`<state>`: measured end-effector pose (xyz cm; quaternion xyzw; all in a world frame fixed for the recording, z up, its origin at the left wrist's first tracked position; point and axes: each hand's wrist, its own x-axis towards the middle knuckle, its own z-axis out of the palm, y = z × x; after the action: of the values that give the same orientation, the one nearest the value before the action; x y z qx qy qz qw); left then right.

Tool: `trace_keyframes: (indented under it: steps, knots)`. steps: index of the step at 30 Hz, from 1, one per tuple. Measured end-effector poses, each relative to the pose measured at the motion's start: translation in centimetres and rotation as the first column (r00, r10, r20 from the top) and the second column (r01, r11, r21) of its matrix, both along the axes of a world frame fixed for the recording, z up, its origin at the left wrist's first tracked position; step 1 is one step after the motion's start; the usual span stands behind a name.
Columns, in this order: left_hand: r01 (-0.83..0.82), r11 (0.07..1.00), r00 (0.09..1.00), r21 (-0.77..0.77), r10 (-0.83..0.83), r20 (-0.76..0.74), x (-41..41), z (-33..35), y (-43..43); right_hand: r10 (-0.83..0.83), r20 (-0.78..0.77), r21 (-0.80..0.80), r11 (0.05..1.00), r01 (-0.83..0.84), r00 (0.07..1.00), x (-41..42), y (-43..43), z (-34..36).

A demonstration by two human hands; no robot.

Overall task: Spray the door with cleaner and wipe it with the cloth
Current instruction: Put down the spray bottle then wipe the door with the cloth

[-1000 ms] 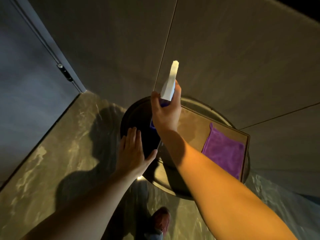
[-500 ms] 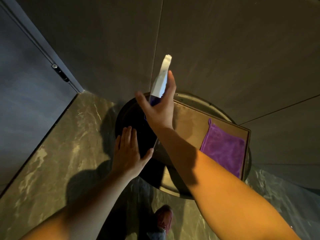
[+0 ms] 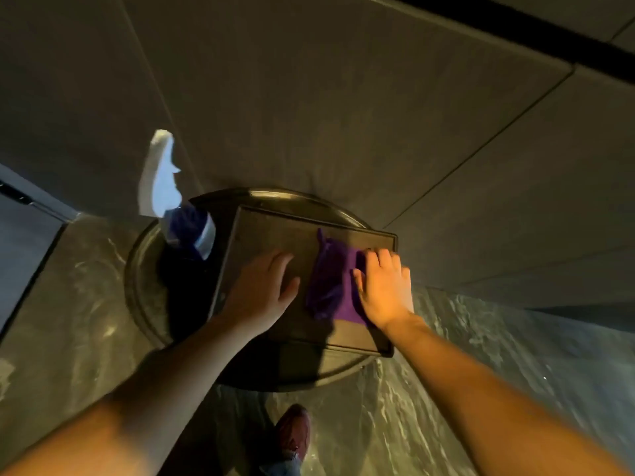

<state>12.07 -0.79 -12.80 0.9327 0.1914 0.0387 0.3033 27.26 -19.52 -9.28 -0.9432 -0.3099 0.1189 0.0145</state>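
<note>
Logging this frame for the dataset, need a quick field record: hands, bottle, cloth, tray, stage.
left hand: flat on the tray, palm down, holding nothing
right hand: fingers spread on the purple cloth, grip not clear
spray bottle: standing on the round table, left of the tray, no hand on it
purple cloth: bunched, lying on the tray
tray: rectangular, dark, on the round table
wall: grey panels behind the table
stage: bottle set down, cloth not yet lifted
</note>
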Motion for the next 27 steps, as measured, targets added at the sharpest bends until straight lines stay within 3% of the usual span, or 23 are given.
trace_keyframes:
  steps: [3, 7, 10, 15, 20, 22, 27]
  knots:
    - [0.162, 0.987, 0.986, -0.005, -0.162, -0.037, 5.9, 0.0, -1.7, 0.049, -0.038, -0.111, 0.992, -0.053, 0.998, 2.5, -1.9, -0.1]
    - [0.308, 0.946, 0.932, 0.097, -0.280, -0.230, 10.8, -0.7, -3.2, 0.096, -0.060, -0.116, 0.988, -0.102, 0.994, 4.4, -2.5, -0.8]
    - [0.305, 0.940, 0.927, 0.153, -0.256, -0.273, 11.6, -1.0, -4.1, 0.089, -0.067, -0.125, 0.987, -0.097, 0.994, 4.8, -2.4, -1.5]
    - [0.223, 0.973, 0.940, 0.057, -0.199, -0.278, 11.6, -0.8, -5.6, 0.051, -0.128, -0.092, 0.994, -0.063, 0.990, 4.2, -2.7, -1.9]
    - [0.309, 0.944, 0.905, 0.114, -0.256, -0.339, 11.7, 0.1, -5.6, 0.090, -0.155, 0.014, 0.996, -0.089, 0.984, 3.5, -3.2, -0.2]
    - [0.318, 0.946, 0.905, 0.055, -0.286, -0.316, 11.1, 0.6, -5.2, 0.138, -0.182, 0.070, 0.989, -0.127, 0.974, 3.1, -3.5, 0.9]
    - [0.254, 0.913, 0.867, -0.320, -0.362, -0.343, 8.1, 3.6, -3.5, 0.278, -0.254, 0.184, 0.954, -0.236, 0.926, 1.9, -4.2, 4.9]
